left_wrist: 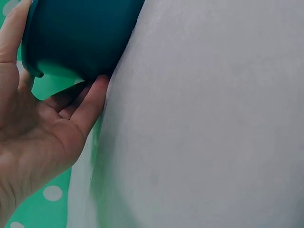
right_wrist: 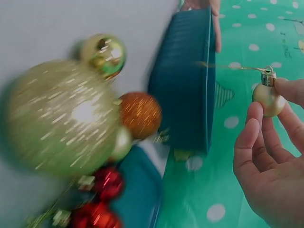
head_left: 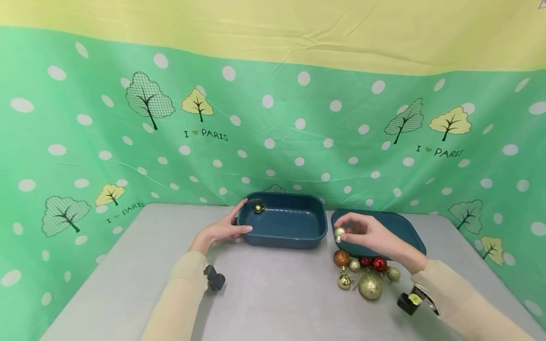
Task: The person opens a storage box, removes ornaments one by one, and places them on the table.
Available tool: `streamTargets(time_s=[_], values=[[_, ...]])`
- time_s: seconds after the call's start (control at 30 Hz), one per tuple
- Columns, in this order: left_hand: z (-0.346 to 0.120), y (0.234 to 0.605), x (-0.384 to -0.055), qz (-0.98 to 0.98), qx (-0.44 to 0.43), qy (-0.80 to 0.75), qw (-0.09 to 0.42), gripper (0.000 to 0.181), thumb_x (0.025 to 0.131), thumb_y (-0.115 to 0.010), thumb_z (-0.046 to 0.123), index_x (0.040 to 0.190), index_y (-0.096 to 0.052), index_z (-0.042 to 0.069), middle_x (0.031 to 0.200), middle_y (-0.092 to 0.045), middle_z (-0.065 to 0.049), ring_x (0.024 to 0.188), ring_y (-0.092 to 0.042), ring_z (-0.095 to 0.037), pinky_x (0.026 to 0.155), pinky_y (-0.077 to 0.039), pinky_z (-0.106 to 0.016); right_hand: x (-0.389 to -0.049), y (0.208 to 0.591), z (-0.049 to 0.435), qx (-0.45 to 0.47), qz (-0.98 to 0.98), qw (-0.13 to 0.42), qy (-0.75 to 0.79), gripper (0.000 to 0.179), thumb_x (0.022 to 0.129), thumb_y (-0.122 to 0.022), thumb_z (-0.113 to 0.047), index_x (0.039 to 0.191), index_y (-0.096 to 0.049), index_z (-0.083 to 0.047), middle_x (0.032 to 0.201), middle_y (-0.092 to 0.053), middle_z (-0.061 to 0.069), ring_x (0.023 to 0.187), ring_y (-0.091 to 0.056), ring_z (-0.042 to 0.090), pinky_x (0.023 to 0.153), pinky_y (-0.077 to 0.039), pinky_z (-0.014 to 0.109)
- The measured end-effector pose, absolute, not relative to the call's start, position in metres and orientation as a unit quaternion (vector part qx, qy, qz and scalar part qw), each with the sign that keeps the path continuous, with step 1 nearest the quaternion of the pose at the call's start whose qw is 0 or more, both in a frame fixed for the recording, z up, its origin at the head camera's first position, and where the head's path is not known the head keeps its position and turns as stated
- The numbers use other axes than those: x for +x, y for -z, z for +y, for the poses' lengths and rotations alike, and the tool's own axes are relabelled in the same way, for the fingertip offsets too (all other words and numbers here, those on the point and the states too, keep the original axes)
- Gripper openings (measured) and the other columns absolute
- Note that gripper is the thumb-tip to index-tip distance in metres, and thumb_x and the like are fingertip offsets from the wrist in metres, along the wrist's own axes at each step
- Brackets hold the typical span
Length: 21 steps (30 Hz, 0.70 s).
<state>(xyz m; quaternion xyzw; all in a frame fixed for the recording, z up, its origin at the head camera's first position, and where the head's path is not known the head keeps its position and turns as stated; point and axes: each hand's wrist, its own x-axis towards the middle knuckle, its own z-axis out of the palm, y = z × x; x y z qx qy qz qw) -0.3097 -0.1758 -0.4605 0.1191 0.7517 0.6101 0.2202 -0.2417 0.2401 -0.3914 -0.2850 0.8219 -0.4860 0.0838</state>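
Note:
My left hand holds the left end of a dark blue plastic box, some of its fingers low against the outside wall. Inside the box, near the back left corner, lies one shiny gold bauble. To the right, my right hand pinches a small pale gold bauble between thumb and fingertips; its gold cap and hanging thread show in the right wrist view. That hand is raised over a flat blue lid, to the right of the box.
In front of the lid sit several baubles: an orange glitter one, a large gold glitter one, a shiny gold one, a red one and other small ones. A green dotted cloth hangs behind the grey table.

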Motion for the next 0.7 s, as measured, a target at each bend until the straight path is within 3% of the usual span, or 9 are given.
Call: streamTargets(time_s=[0.3,0.6,0.7], values=[[-0.171,0.458,-0.309,0.752,0.106,-0.611,0.223,0.1,0.088,-0.072,0.019,0.155,-0.001,0.041,0.146,-0.015,-0.03,0.057,-0.042,-0.01,0.06,-0.043,-0.027,-0.205,0.402,0.294,-0.252,0.835,0.075,0.483,0.026,0.094,-0.062,-0.009,0.12,-0.058,-0.004,0.114,-0.059,0.014,0.087,-0.06,0.018,0.067,-0.053,0.034],[-0.174,0.458,-0.31,0.752,0.106,-0.611,0.224,0.099,0.089,-0.072,0.019,0.154,-0.001,0.043,0.146,-0.015,-0.028,0.057,-0.042,-0.009,0.062,-0.042,-0.028,-0.174,0.441,0.335,-0.242,0.829,0.051,0.502,0.028,0.094,-0.059,-0.001,0.121,-0.057,0.003,0.117,-0.062,0.003,0.093,-0.062,0.015,0.072,-0.055,0.033],[-0.176,0.459,-0.31,0.754,0.111,-0.608,0.224,0.099,0.09,-0.071,0.02,0.154,0.001,0.041,0.149,-0.009,-0.026,0.058,-0.042,-0.01,0.067,-0.045,-0.03,-0.167,0.454,0.343,-0.255,0.833,0.033,0.49,0.029,0.092,-0.06,0.004,0.121,-0.058,0.004,0.119,-0.062,-0.002,0.095,-0.063,0.012,0.072,-0.055,0.03]])
